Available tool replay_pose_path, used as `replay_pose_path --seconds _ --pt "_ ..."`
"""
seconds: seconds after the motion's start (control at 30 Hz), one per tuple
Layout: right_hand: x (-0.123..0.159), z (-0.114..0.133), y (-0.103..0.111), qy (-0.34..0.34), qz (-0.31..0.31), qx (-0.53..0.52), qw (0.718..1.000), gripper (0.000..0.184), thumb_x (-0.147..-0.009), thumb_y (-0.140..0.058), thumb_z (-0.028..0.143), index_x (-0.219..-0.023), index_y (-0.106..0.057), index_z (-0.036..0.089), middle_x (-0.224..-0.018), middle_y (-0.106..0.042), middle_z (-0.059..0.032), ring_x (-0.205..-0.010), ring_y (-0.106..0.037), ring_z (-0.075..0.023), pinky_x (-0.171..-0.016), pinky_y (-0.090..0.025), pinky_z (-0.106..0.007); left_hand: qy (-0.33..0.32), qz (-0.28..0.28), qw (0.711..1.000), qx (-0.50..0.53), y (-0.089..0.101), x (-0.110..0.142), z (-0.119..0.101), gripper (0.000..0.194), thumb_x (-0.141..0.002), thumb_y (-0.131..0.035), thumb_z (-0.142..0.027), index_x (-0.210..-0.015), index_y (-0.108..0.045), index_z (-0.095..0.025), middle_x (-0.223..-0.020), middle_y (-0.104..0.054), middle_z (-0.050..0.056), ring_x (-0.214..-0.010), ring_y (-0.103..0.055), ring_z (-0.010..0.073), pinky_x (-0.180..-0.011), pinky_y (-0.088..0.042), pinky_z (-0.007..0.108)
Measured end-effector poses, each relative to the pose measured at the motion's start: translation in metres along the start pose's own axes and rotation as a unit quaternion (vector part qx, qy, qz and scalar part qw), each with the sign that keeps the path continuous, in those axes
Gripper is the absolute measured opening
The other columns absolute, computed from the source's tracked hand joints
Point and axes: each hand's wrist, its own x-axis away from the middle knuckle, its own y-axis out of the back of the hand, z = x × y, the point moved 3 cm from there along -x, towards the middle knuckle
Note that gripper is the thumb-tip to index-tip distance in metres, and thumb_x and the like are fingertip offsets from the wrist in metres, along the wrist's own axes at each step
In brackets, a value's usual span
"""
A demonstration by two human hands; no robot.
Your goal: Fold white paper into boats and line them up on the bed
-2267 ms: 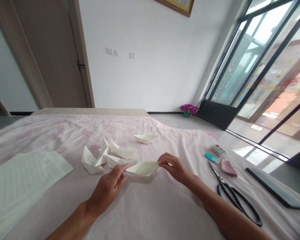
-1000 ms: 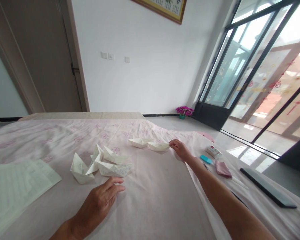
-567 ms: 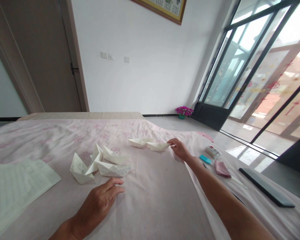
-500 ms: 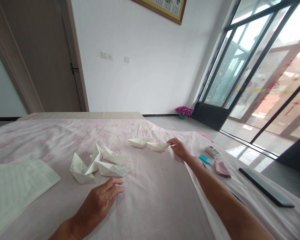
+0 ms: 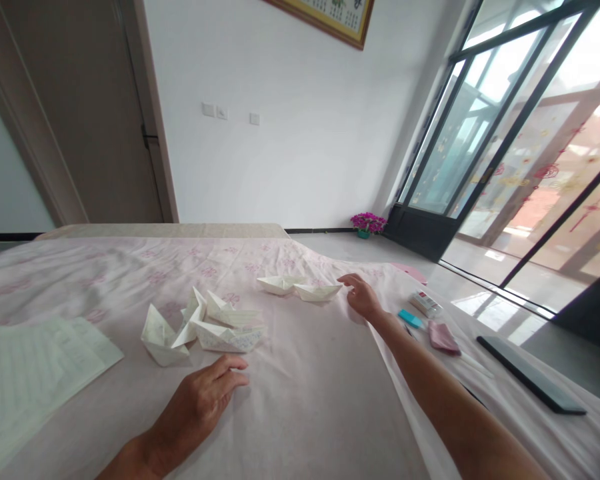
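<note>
My right hand (image 5: 364, 296) is at the right tip of a folded paper boat (image 5: 318, 293), its fingers parted and nothing held. That boat stands end to end with another paper boat (image 5: 278, 285) on the far part of the pink cloth. Closer in, my left hand (image 5: 205, 393) rests on the cloth with thumb and forefinger apart, also holding nothing. Just beyond it lies a cluster of folded paper pieces: a boat with writing on its side (image 5: 233, 338), an upright pointed piece (image 5: 163, 337) at the left, and others overlapping between them.
A stack of lined paper sheets (image 5: 45, 373) lies at the left. To the right are a blue eraser (image 5: 410, 319), a small white packet (image 5: 426, 304), a pink folded item (image 5: 443, 337) and a long dark flat object (image 5: 530, 377). The flowered cloth (image 5: 320, 393) has wrinkles.
My right hand has eased slightly right, and its fingers have come away from the boat's tip. The boats and my left hand stay nearly where they were.
</note>
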Motion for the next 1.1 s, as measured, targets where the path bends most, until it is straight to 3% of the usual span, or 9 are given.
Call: replay_pose_path --seconds 0.1,0.17,0.23,0.33,0.47,0.63,0.77,0.93,1.1 --pt "-0.004 0.026 0.007 -0.013 -0.064 0.01 0.998 0.056 -0.061 -0.042 0.0 -0.105 -0.067 0.023 -0.111 -0.062 -0.0067 -0.099 -0.059 -0.022 -0.081 -0.051 -0.035 -0.011 -0.023 1.0 0.006 0.006 -0.003 -0.005 0.025 -0.094 -0.043 -0.007 -0.098 -0.063 -0.021 -0.105 -0.066 0.006 -0.093 -0.067 0.0122 -0.079 -0.053 0.019" --pt "-0.006 0.058 0.005 0.004 -0.091 -0.004 0.996 0.046 -0.067 -0.046 0.002 -0.102 -0.068 0.023 -0.103 -0.064 -0.0064 -0.093 -0.059 -0.0218 -0.079 -0.051 -0.035 -0.017 -0.054 0.998 0.009 0.011 -0.004 -0.008 0.025 -0.093 -0.044 -0.006 -0.095 -0.064 -0.02 -0.101 -0.068 0.007 -0.091 -0.067 0.0124 -0.078 -0.054 0.019" --pt "-0.005 0.102 -0.008 0.054 -0.026 -0.055 0.997 0.032 -0.074 -0.053 0.008 -0.098 -0.068 0.024 -0.094 -0.065 -0.0048 -0.085 -0.06 -0.0195 -0.074 -0.051 -0.032 -0.019 -0.093 0.995 0.006 0.017 -0.004 -0.01 0.025 -0.092 -0.045 -0.004 -0.092 -0.064 -0.019 -0.098 -0.069 0.007 -0.089 -0.067 0.0128 -0.078 -0.054 0.02" --pt "0.005 0.167 -0.034 0.108 0.111 -0.114 0.981 0.024 -0.083 -0.06 0.015 -0.103 -0.069 0.026 -0.102 -0.066 -0.0038 -0.09 -0.062 -0.0177 -0.078 -0.051 -0.031 -0.011 -0.142 0.99 -0.008 0.026 -0.001 -0.011 0.026 -0.089 -0.046 -0.001 -0.089 -0.065 -0.019 -0.094 -0.069 0.006 -0.087 -0.067 0.0127 -0.078 -0.054 0.021" --pt "0.019 0.215 -0.061 0.107 0.182 -0.117 0.97 0.023 -0.082 -0.071 0.023 -0.105 -0.069 0.025 -0.1 -0.066 -0.0045 -0.081 -0.063 -0.0164 -0.075 -0.05 -0.03 0.01 -0.174 0.984 -0.022 0.035 0.004 -0.007 0.025 -0.088 -0.049 -0.002 -0.086 -0.065 -0.02 -0.091 -0.07 0.004 -0.085 -0.067 0.012 -0.077 -0.053 0.021" --pt "0.025 0.223 -0.08 0.12 0.198 -0.084 0.969 0.012 -0.081 -0.073 0.023 -0.092 -0.073 0.025 -0.099 -0.066 -0.0033 -0.085 -0.064 -0.0177 -0.077 -0.049 -0.03 0.037 -0.19 0.981 -0.022 0.042 0.008 0.001 0.025 -0.088 -0.048 -0.002 -0.085 -0.065 -0.02 -0.093 -0.069 0.003 -0.086 -0.066 0.0116 -0.079 -0.052 0.022" --pt "0.03 0.223 -0.082 0.136 0.198 -0.092 0.966 0.006 -0.081 -0.072 0.019 -0.082 -0.072 0.024 -0.096 -0.067 -0.0022 -0.087 -0.064 -0.0172 -0.077 -0.049 -0.029 0.05 -0.192 0.98 -0.014 0.042 0.008 0.005 0.025 -0.088 -0.048 -0.004 -0.084 -0.066 -0.02 -0.093 -0.068 0.003 -0.087 -0.066 0.0122 -0.08 -0.052 0.023" --pt "0.034 0.222 -0.065 0.157 0.157 -0.129 0.967 0.009 -0.09 -0.062 0.024 -0.087 -0.071 0.024 -0.092 -0.066 -0.0036 -0.084 -0.062 -0.0164 -0.076 -0.05 -0.029 0.054 -0.193 0.98 -0.012 0.041 0.007 0.006 0.025 -0.089 -0.047 -0.006 -0.082 -0.066 -0.02 -0.092 -0.069 0.004 -0.086 -0.066 0.013 -0.078 -0.053 0.024" --pt "0.026 0.204 -0.041 0.14 0.072 -0.144 0.977 0.011 -0.092 -0.059 0.026 -0.09 -0.07 0.025 -0.093 -0.064 -0.0049 -0.085 -0.061 -0.0177 -0.076 -0.052 -0.032 0.058 -0.192 0.98 -0.014 0.039 0.009 0.008 0.026 -0.09 -0.046 -0.005 -0.086 -0.066 -0.021 -0.095 -0.068 0.003 -0.09 -0.065 0.0127 -0.082 -0.052 0.024"
